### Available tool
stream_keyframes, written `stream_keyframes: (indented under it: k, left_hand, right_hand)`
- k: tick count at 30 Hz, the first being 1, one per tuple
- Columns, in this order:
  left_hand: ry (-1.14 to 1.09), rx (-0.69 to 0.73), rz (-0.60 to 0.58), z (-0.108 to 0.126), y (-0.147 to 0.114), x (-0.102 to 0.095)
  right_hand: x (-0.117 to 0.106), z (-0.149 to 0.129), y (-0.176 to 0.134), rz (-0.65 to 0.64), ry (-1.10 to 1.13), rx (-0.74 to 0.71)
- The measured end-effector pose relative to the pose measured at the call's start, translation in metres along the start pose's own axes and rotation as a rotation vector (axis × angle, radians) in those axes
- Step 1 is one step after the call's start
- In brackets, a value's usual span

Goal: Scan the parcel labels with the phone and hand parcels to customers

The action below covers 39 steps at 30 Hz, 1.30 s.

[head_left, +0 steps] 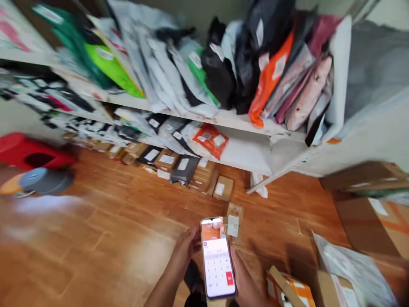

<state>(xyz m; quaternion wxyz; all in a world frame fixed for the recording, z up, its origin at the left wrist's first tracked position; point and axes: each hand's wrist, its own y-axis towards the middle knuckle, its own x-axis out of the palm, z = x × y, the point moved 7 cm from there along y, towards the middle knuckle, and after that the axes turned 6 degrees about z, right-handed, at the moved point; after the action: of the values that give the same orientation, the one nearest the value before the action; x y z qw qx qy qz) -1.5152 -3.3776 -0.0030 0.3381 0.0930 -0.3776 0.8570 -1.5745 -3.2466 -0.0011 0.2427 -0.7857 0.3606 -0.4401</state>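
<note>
A smartphone (217, 260) is held upright in front of me, its lit screen facing me with a camera picture above a number keypad. Along its right edge my right hand (244, 277) is closed around it; most of those fingers are hidden behind the phone. At the upper left edge, the curled fingers of my left hand (187, 245) grip it too. Just beyond the phone's top, a small brown box (235, 209) with a white label lies on the floor, partly covered by the phone in my view.
White shelves (249, 157) hold many bagged parcels, including an orange packet (211, 140). Labelled boxes (223, 188) line the floor beneath. Large cartons (364, 221) and a clear plastic bag (358, 268) lie at right. A red stool (35, 151) stands at left on the wooden floor (128, 221).
</note>
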Motion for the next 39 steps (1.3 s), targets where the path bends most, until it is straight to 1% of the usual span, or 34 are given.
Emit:
stream_keyframes:
  k: [1, 3, 4, 6, 8, 10, 13, 15, 17, 19, 21, 23, 26, 28, 30, 32, 34, 36, 37, 39]
  left_hand:
    - [0.046, 0.045, 0.033, 0.034, -0.029, -0.008]
    - [0.089, 0.107, 0.102, 0.088, -0.077, -0.03]
    - [0.088, 0.126, 0.128, 0.108, -0.097, -0.043]
    - [0.062, 0.147, 0.149, 0.142, -0.13, -0.07]
    - [0.036, 0.163, 0.139, 0.17, -0.155, -0.097]
    - [0.03, 0.186, 0.14, 0.197, -0.173, -0.125]
    - [0.041, 0.227, 0.178, 0.233, -0.186, -0.166]
    - [0.034, 0.247, 0.211, 0.254, -0.185, -0.194]
    - [0.013, 0.261, 0.237, 0.275, -0.177, -0.223]
    - [-0.002, 0.279, 0.264, 0.299, -0.162, -0.254]
    - [0.003, 0.308, 0.291, 0.329, -0.145, -0.286]
    - [0.021, 0.339, 0.332, 0.366, -0.126, -0.319]
    - [0.015, 0.379, 0.42, 0.431, -0.102, -0.37]
    - [-0.002, 0.415, 0.486, 0.476, -0.092, -0.404]
    - [-0.014, 0.463, 0.568, 0.517, -0.087, -0.44]
    - [-0.039, 0.51, 0.666, 0.549, -0.084, -0.48]
    - [-0.095, 0.532, 0.736, 0.573, -0.08, -0.525]
    - [-0.171, 0.526, 0.742, 0.591, -0.07, -0.572]
    - [-0.207, 0.522, 0.727, 0.601, -0.064, -0.597]
    - [-0.266, 0.481, 0.701, 0.622, -0.048, -0.651]
  right_hand:
    - [0.036, 0.0, -0.02, -0.048, -0.006, 0.012]
    - [0.099, 0.002, -0.052, -0.123, -0.029, -0.022]
    - [0.126, 0.005, -0.062, -0.156, -0.051, -0.06]
    - [0.175, 0.013, -0.075, -0.23, -0.115, -0.139]
    - [0.216, 0.026, -0.081, -0.324, -0.171, -0.185]
    - [0.253, 0.041, -0.081, -0.417, -0.196, -0.188]
    - [0.301, 0.063, -0.076, -0.5, -0.226, -0.143]
    - [0.332, 0.073, -0.067, -0.511, -0.261, -0.109]
    - [0.366, 0.079, -0.053, -0.528, -0.273, -0.074]
    - [0.407, 0.083, -0.033, -0.59, -0.252, -0.03]
    - [0.451, 0.086, -0.007, -0.67, -0.216, 0.015]
    - [0.499, 0.088, 0.027, -0.723, -0.2, 0.041]
    - [0.573, 0.092, 0.081, -0.751, -0.217, 0.046]
    - [0.626, 0.098, 0.113, -0.78, -0.239, 0.069]
    - [0.68, 0.107, 0.138, -0.819, -0.264, 0.102]
    - [0.733, 0.117, 0.16, -0.843, -0.283, 0.115]
    - [0.783, 0.132, 0.179, -0.858, -0.309, 0.126]
    - [0.83, 0.151, 0.2, -0.863, -0.34, 0.134]
    - [0.853, 0.162, 0.21, -0.868, -0.356, 0.143]
    - [0.899, 0.187, 0.233, -0.881, -0.381, 0.189]
